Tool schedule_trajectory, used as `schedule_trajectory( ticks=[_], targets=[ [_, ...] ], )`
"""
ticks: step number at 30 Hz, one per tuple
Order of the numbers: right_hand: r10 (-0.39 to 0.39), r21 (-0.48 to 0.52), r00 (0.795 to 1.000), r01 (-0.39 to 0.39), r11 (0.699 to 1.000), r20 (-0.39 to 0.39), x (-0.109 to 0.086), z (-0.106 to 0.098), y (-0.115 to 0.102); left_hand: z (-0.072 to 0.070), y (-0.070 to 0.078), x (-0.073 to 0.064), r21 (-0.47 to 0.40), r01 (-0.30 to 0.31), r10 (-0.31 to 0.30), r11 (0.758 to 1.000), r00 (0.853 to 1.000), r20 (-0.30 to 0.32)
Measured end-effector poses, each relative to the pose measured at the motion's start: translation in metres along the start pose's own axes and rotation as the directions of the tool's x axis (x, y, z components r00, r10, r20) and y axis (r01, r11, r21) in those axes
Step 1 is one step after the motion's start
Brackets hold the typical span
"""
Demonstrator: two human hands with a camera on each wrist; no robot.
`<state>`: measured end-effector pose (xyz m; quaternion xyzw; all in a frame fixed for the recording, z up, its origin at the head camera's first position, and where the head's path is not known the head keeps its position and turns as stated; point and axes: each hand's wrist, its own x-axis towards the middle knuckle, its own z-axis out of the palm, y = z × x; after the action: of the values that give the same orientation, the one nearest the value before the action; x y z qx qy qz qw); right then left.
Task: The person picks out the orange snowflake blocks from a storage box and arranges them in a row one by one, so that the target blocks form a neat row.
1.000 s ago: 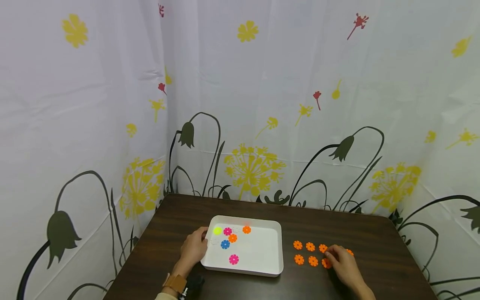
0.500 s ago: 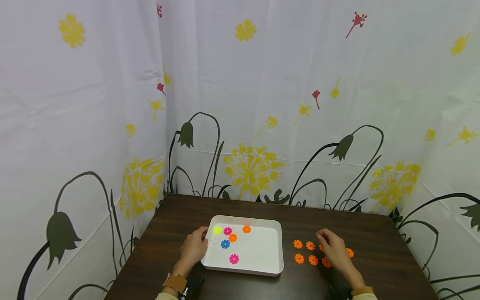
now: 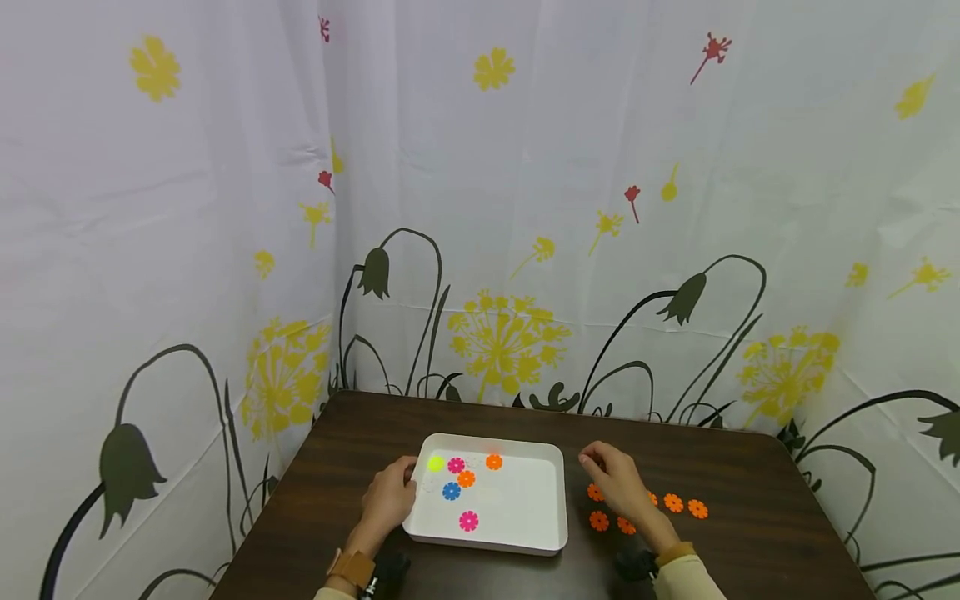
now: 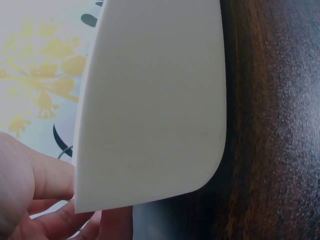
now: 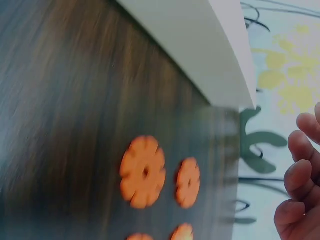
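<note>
My left hand (image 3: 388, 498) grips the left edge of a shallow white tray (image 3: 521, 508); in the left wrist view the thumb and fingers meet its wall (image 4: 150, 110) near a corner. Inside the tray lie several notched plastic discs: a yellow disc (image 3: 436, 463), a blue disc (image 3: 451, 491), pink discs (image 3: 468, 521) and orange discs (image 3: 493, 462). My right hand (image 3: 618, 483) hovers just right of the tray, fingers loosely curled with nothing seen in them. Below it, orange notched discs (image 3: 673, 502) lie in two rows, partly hidden by the hand and forearm.
A dark wood table (image 3: 750, 542) carries everything. Behind and beside it hangs a white curtain (image 3: 525, 208) printed with flowers. Pale, clear-looking shapes (image 3: 431, 485) also lie in the tray. Both wrists wear brown straps (image 3: 352, 568).
My right hand has moved left from the far end of the orange rows toward the tray, uncovering discs in the upper row. My left hand stays on the tray edge.
</note>
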<state>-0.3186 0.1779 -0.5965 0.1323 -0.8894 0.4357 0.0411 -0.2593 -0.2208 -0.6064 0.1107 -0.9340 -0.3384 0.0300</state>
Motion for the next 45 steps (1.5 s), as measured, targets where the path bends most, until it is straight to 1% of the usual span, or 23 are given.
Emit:
schedule_trajectory(
  ticks=[4, 10, 16, 21, 29, 32, 37, 41, 45],
  targets=[
    [-0.031, -0.006, 0.999, 0.031, 1.000, 0.020, 0.007, 0.007, -0.011, 0.001, 0.000, 0.000, -0.005, 0.002, -0.002, 1.000, 1.000, -0.001],
    [-0.080, -0.057, 0.996, 0.081, 0.995, 0.033, 0.020, 0.011, -0.028, 0.002, -0.001, -0.001, -0.014, -0.007, 0.007, 1.000, 1.000, -0.005],
    [-0.128, -0.065, 0.990, 0.132, 0.989, 0.053, 0.031, 0.019, -0.041, 0.001, -0.002, 0.000, -0.015, -0.008, 0.008, 1.000, 1.000, -0.015],
    [-0.142, -0.077, 0.985, 0.149, 0.986, 0.096, 0.037, 0.027, -0.050, 0.001, -0.002, -0.002, -0.015, 0.005, -0.005, 1.000, 1.000, -0.011],
    [-0.172, -0.092, 0.975, 0.186, 0.978, 0.137, 0.047, 0.040, -0.056, 0.002, -0.004, 0.000, -0.027, 0.015, -0.016, 1.000, 1.000, -0.010],
    [-0.199, -0.099, 0.967, 0.217, 0.971, 0.161, 0.054, 0.047, -0.057, 0.001, -0.005, 0.000, -0.028, 0.030, -0.030, 0.999, 0.999, -0.012],
    [-0.225, -0.092, 0.948, 0.250, 0.964, 0.223, 0.061, 0.060, -0.057, 0.001, -0.005, -0.001, -0.033, 0.022, -0.023, 0.999, 0.999, -0.022],
    [-0.228, -0.083, 0.941, 0.256, 0.963, 0.250, 0.063, 0.069, -0.057, 0.002, -0.002, -0.003, -0.042, 0.006, -0.007, 0.999, 1.000, -0.017],
    [-0.232, -0.088, 0.933, 0.264, 0.960, 0.274, 0.065, 0.080, -0.057, 0.001, -0.002, -0.003, -0.049, 0.016, -0.017, 0.999, 1.000, -0.023]
  ],
)
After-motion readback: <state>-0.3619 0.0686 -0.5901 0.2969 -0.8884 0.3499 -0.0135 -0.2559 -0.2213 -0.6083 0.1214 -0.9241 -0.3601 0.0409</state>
